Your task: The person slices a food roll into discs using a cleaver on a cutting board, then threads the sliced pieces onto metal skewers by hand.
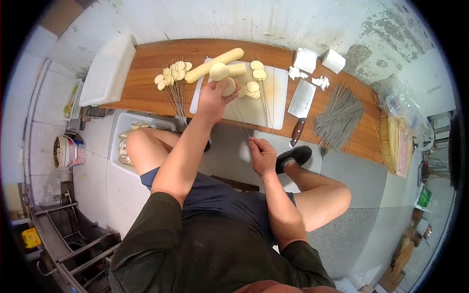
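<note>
My left hand [213, 101] is raised over the white cutting board [277, 97], its fingers closed on a round pale-yellow slice [228, 87]. Another slice [219, 72] shows just beyond the fingertips. From the slices, thin skewers [239, 115] run down to my right hand [263, 155], whose fingers are pinched around their lower ends in front of the table edge. Behind my left hand lie a long pale-yellow roll [215, 65] and a shorter cut roll [238, 69]. Loose slices [252, 88] and skewered slices [258, 69] rest on the board's right half.
Left of the board lies a bundle of skewered slices [173, 73]. A cleaver [302, 100] and a pile of grey skewers [340, 117] are to the right. White blocks [306, 60] stand behind them. A white bin [108, 71] stands at the table's left end.
</note>
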Motion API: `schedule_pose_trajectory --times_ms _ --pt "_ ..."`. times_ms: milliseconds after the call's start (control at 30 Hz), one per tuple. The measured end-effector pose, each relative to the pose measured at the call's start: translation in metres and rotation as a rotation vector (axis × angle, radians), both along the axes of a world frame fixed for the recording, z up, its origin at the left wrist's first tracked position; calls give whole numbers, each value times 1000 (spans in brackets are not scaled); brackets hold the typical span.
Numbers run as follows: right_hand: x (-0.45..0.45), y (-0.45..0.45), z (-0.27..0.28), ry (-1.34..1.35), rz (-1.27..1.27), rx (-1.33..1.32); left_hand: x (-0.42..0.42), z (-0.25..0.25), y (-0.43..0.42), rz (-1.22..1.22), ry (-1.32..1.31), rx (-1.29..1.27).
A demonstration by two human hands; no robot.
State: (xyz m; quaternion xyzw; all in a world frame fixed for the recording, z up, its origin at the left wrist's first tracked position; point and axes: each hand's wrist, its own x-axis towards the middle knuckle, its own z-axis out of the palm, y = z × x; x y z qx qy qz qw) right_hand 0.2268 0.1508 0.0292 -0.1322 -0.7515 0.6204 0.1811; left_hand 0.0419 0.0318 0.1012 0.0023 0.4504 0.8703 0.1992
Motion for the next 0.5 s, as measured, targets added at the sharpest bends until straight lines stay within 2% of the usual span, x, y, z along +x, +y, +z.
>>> schedule_pose_trajectory --times_ms 500 --pt "1 2 -4 16 -11 -42 5 4 1 -36 49 41"
